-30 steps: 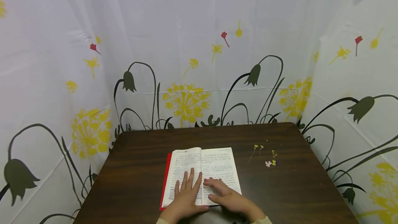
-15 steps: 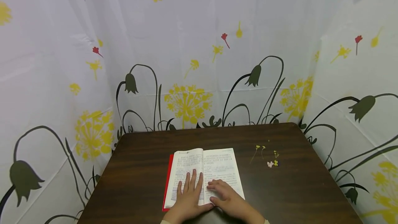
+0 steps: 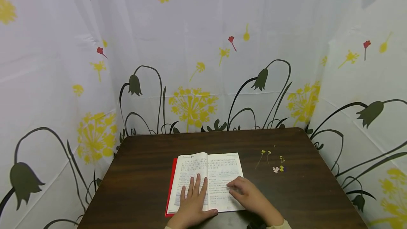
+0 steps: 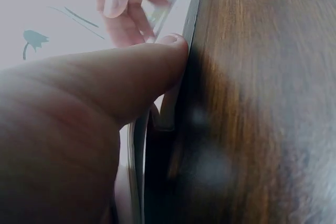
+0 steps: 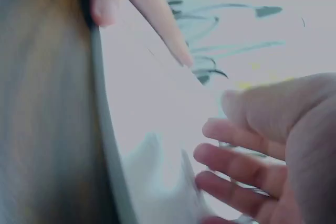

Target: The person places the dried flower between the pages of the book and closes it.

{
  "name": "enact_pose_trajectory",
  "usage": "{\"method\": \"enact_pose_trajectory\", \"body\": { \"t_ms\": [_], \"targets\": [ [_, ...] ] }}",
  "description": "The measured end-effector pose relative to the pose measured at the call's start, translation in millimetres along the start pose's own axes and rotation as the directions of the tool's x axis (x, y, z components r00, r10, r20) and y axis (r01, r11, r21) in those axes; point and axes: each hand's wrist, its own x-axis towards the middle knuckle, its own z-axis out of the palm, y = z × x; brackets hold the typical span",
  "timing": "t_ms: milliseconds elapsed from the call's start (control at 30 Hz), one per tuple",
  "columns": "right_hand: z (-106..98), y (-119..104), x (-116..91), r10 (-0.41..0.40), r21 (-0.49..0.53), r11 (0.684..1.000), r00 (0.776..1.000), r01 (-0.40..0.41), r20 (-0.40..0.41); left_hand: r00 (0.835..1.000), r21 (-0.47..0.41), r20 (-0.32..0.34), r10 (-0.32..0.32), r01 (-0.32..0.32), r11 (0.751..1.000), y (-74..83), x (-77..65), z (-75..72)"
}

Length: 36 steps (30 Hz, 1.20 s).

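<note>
An open book [image 3: 222, 165] with printed pages and a red cover edge lies on the dark wooden table [image 3: 143, 179]. Spread flat, my left hand [image 3: 193, 202] presses on its left page, the thumb reaching across the gutter at the lower edge. In the left wrist view that thumb [image 4: 152, 66] rests at the book's edge. My right hand [image 3: 251, 197] is over the right page's outer part, fingers loosely bent with nothing between them. The right wrist view shows its fingers [image 5: 236, 171] apart from the thumb, close over the white page [image 5: 152, 103].
Right of the book lie small dried flowers: thin yellow-topped stems [image 3: 262, 156], a pink blossom [image 3: 275, 169] and a yellow one [image 3: 281, 168]. A white curtain [image 3: 197, 45] printed with flowers hangs behind the table and along both sides.
My right hand has moved right, from beside the gutter to the outer part of the right page. The left hand stays spread on the left page. The head view has shifted slightly.
</note>
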Motion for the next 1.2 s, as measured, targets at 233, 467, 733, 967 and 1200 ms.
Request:
{"method": "enact_pose_trajectory", "body": {
  "t_ms": [233,467,733,967,1200],
  "targets": [
    [-33,22,-2,0.405,-0.043,0.91,0.907,-0.412,-0.115,1.0,-0.009,0.009,-0.015,0.015,1.0,2.0,-0.7,-1.8],
    [-54,50,-9,0.499,-0.076,0.853,0.851,-0.516,-0.164,0.999,-0.032,0.03,-0.022,0.023,0.999,3.4,-3.2,0.3],
    [-66,66,-7,0.534,0.006,0.845,0.842,-0.535,-0.079,1.0,-0.015,0.009,-0.015,0.015,1.0,0.0,-0.6,1.7],
    [-66,69,-4,0.532,-0.046,0.844,0.844,-0.535,-0.065,1.0,-0.018,0.019,-0.018,0.019,1.0,-0.4,0.6,2.6],
    [-61,68,-3,0.513,-0.088,0.849,0.853,-0.52,-0.093,1.0,-0.027,0.017,-0.021,0.021,0.999,0.6,0.4,0.5]
  ]
}}
